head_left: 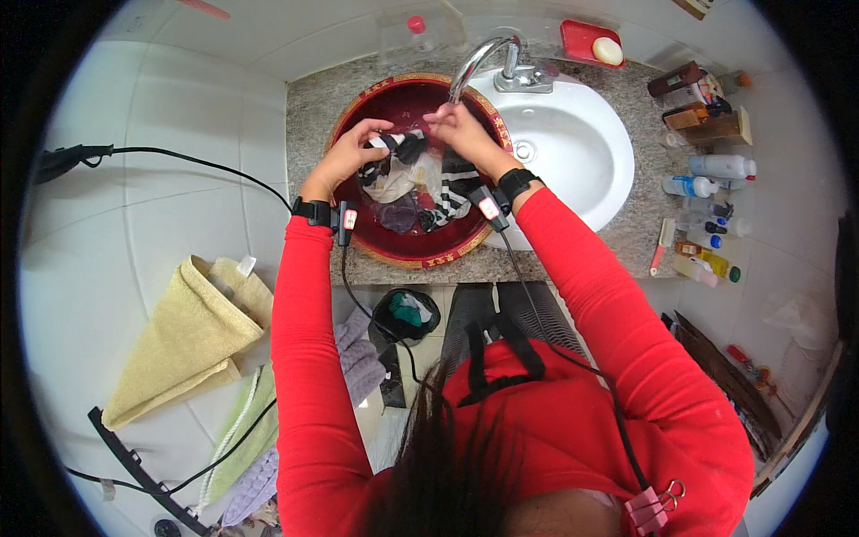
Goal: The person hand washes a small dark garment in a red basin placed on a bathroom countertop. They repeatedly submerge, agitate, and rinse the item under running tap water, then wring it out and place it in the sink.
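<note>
A dark red basin [376, 245] with a gold-patterned rim holds water and wet clothes. Among them are black-and-white striped cloth [451, 194], a pale cloth [402, 181] and a dark, sheer-looking piece [397, 213]. My left hand [345, 156] is at the basin's left side, with a striped bunch of cloth [397, 142] between its thumb and fingers. Just under the spout of the chrome faucet [486, 48], my right hand [463, 131] has its fingers slightly apart. No cloth shows in that hand.
The basin overlaps a white sink [584, 154] on a granite counter [305, 114]. A red soap dish [577, 40], several bottles [721, 166] and a comb [663, 245] lie around it. A black cable [201, 159] runs on the left beside a yellow towel [181, 342]. Below stands a bin [386, 329].
</note>
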Tool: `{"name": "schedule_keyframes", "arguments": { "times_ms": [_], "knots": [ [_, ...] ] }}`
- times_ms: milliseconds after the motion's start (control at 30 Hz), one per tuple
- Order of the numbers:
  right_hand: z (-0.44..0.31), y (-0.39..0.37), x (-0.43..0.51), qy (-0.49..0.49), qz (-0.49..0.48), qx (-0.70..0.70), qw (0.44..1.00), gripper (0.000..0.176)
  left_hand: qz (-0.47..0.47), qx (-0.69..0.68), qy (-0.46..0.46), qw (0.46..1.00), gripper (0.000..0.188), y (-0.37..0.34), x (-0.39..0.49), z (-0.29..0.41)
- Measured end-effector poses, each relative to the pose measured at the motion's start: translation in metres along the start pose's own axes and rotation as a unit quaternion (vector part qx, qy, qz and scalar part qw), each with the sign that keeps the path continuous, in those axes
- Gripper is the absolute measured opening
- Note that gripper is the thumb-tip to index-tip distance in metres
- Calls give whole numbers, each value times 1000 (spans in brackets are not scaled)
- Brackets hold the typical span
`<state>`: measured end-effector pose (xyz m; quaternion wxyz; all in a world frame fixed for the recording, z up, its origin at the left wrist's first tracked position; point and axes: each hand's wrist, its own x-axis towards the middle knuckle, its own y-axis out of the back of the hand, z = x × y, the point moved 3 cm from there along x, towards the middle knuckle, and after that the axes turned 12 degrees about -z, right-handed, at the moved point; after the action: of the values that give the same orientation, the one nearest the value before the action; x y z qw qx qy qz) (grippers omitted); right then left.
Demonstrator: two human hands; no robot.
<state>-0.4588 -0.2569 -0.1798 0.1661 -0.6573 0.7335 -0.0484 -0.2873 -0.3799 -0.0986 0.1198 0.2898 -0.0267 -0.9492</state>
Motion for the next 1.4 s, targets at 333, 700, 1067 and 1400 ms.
{"name": "schedule_keyframes", "arguments": {
  "times_ms": [333,700,1067,1400],
  "knots": [
    [23,-23,-23,-25,8,-267,963,26,12,214,44,976,50,7,23,29],
    [19,-51,-81,-148,46,-507,848,63,214,285,10,934,37,-3,103,-85],
    [1,-7,-59,31,115,-367,922,28,194,202,17,960,39,-52,98,-68],
    [15,6,-22,7,121,114,986,8,57,-306,-78,947,19,-39,82,-30]
  ]
}}
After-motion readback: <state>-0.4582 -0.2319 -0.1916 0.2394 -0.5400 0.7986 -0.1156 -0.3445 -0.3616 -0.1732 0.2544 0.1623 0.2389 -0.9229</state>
